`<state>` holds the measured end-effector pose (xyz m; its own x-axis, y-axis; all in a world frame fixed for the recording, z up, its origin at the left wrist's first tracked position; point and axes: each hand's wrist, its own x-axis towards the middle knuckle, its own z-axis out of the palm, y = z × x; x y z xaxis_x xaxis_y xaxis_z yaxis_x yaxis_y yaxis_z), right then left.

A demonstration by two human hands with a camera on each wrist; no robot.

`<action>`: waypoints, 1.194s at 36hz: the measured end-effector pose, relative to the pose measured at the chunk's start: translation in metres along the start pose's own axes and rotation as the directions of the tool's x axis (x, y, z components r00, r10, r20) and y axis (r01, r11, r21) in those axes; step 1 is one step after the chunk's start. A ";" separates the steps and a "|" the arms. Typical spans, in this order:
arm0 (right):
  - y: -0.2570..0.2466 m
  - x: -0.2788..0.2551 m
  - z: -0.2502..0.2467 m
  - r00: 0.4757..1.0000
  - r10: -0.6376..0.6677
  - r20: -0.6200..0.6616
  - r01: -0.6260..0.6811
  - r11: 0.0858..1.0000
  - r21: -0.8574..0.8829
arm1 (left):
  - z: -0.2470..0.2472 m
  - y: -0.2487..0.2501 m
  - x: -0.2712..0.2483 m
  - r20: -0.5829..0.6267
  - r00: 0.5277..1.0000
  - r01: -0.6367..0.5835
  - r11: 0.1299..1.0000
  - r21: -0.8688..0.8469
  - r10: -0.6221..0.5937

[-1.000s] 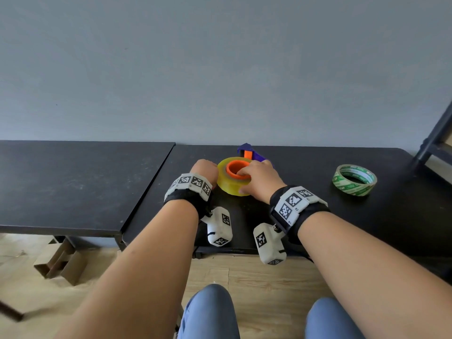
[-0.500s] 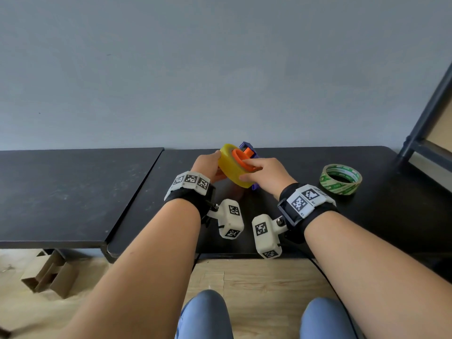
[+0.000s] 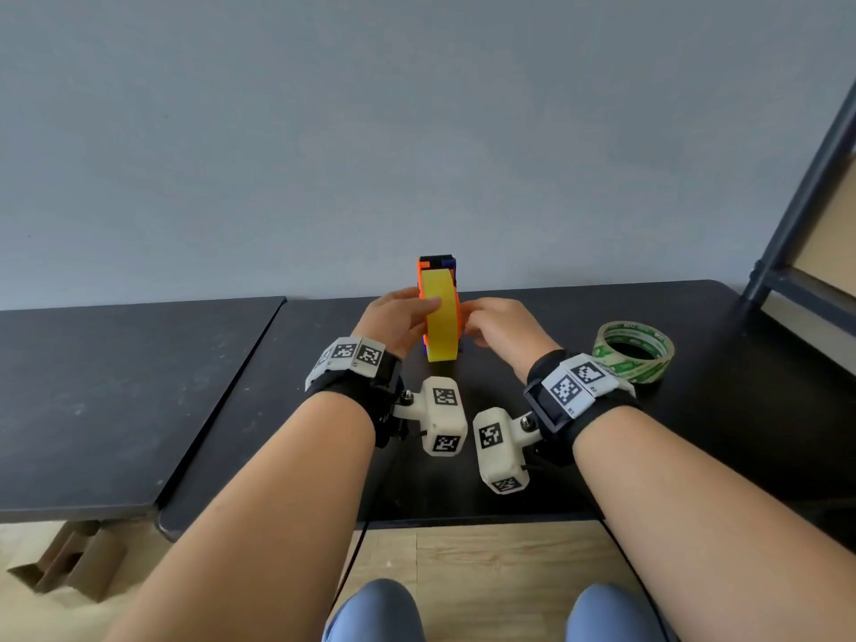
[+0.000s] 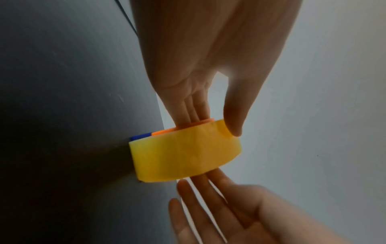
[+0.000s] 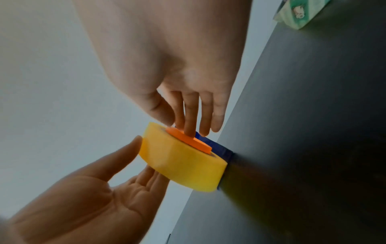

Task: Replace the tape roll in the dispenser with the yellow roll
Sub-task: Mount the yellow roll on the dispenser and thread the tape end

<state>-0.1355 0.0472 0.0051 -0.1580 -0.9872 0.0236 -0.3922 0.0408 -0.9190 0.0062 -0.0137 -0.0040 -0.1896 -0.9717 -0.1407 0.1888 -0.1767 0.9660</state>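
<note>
Left hand (image 3: 393,319) and right hand (image 3: 500,326), both held flat, press the upright yellow roll (image 3: 439,317) on the dispenser (image 3: 435,263) from left and right; uneven pressure could topple it.

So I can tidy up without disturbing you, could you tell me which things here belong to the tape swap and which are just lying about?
In the job: yellow roll, on edge on the orange-and-blue dispenser; left hand and right hand, touching its two sides.
Lying about: green-printed roll, flat on the black table; cardboard on the floor; dark frame, far right.
</note>
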 end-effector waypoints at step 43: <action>0.018 0.093 0.016 0.995 0.036 -0.098 0.004 0.924 0.382 | -0.007 -0.010 0.072 0.181 0.967 -0.198 0.974 0.106 0.177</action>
<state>-0.1430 -0.0466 -0.0152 -0.2601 -0.9652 0.0286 -0.0171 -0.0250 -0.9995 -0.0028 -0.0827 -0.0249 -0.3248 -0.9429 0.0741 0.1190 0.0370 0.9922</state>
